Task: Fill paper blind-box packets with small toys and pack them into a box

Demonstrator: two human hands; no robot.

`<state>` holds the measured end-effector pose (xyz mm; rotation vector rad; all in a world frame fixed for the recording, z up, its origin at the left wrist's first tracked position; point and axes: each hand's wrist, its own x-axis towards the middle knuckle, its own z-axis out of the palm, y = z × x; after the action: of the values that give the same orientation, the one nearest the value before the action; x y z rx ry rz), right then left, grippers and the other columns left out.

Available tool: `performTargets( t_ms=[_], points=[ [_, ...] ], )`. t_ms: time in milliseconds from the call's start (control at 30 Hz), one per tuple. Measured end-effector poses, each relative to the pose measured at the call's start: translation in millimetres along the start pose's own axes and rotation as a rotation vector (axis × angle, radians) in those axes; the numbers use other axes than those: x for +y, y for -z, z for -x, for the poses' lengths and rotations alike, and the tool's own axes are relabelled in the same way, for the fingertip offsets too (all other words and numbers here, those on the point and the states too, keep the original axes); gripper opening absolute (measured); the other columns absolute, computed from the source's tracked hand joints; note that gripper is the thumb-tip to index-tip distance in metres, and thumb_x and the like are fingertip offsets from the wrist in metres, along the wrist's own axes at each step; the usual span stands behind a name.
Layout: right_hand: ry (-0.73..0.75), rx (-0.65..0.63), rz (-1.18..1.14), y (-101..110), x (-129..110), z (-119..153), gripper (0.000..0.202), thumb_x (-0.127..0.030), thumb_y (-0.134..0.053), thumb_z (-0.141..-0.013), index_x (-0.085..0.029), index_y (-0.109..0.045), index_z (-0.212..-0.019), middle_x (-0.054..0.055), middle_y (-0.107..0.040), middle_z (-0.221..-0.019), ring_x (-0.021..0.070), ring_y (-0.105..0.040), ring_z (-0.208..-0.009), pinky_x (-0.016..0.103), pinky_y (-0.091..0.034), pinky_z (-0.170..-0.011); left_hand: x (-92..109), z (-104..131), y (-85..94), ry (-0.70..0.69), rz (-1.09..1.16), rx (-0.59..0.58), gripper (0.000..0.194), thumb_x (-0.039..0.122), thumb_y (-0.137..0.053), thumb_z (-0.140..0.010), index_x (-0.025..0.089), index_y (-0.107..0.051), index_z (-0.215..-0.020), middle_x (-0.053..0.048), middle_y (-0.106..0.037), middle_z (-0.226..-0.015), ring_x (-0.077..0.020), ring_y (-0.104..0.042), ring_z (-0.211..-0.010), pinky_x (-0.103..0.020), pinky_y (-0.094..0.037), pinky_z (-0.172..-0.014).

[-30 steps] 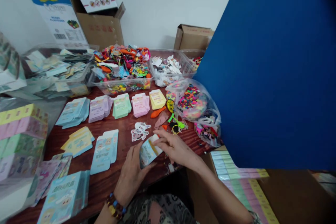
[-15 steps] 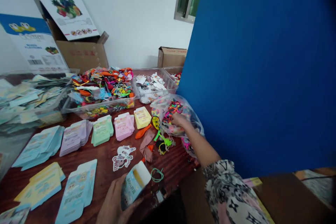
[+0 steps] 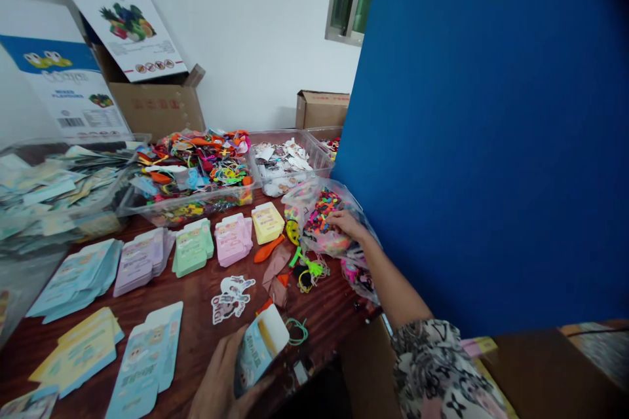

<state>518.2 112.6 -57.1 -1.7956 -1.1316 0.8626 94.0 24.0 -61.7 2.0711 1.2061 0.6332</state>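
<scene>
My left hand [image 3: 223, 370] is wrapped round a small light-blue paper box [image 3: 253, 360], tilted with its white flap open and something yellow inside. My right hand [image 3: 350, 225] is over a clear plastic bag [image 3: 295, 195] of small colourful pieces [image 3: 322, 206]. Its fingers are drawn together at the pieces; what they hold, if anything, I cannot make out. Beside the bag lie an orange balloon [image 3: 269, 249], a pinkish folded strip [image 3: 276, 275] and a lime-green tasselled trinket [image 3: 313, 267]. Character stickers [image 3: 230, 299] and a green cord loop [image 3: 297, 332] lie near the box.
Stacks of flat boxes in blue [image 3: 78, 278], purple [image 3: 141, 260], green [image 3: 192, 247], pink [image 3: 232, 239] and yellow [image 3: 268, 222] line the table. Behind stand clear bins of balloons and trinkets [image 3: 196, 193] and stickers [image 3: 289, 177]. A large blue panel [image 3: 472, 144] borders the right side.
My right hand has shifted slightly to the right and its fingers have come up a little from the pieces. My left hand still holds the box, now a bit further right in view.
</scene>
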Motion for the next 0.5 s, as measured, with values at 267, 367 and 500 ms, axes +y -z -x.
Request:
performTargets(
  t_ms=[267,367,500],
  points=[
    [0.074,-0.031,-0.192,-13.1,-53.4,49.0,0.029,-0.045,-0.067,-0.068,-0.016,-0.065,-0.067,-0.004,-0.052,-0.050,0.0079,-0.039,-0.044,0.021,-0.028,-0.044,-10.9,-2.6,-1.4,-0.030,-0.035,0.011,0.064,0.053,-0.068,-0.078,0.020,-0.051,-0.130,-0.012,-0.062,-0.125,-0.0331,-0.061,-0.116,-0.049,-0.051,-0.101],
    [0.081,-0.187,-0.245,-44.4,-76.2,86.4,0.029,-0.044,-0.069,-0.070,-0.016,-0.070,-0.076,-0.003,-0.057,-0.054,0.0074,-0.041,-0.043,0.021,-0.030,-0.043,-6.8,-8.1,-1.8,-0.068,-0.040,0.043,0.064,0.047,-0.072,-0.077,0.019,-0.049,-0.130,-0.013,-0.061,-0.123,-0.0322,-0.060,-0.117,-0.049,-0.050,-0.101],
    [0.102,-0.491,-0.232,-90.5,-96.6,129.0,0.023,-0.036,-0.066,-0.076,-0.016,-0.074,-0.083,-0.004,-0.059,-0.058,0.0067,-0.042,-0.041,0.020,-0.032,-0.042,0.0,-12.1,1.9,-0.083,-0.055,0.040,0.065,0.040,-0.077,-0.075,0.021,-0.048,-0.130,-0.011,-0.060,-0.122,-0.0301,-0.059,-0.115,-0.047,-0.051,-0.098]
  ],
)
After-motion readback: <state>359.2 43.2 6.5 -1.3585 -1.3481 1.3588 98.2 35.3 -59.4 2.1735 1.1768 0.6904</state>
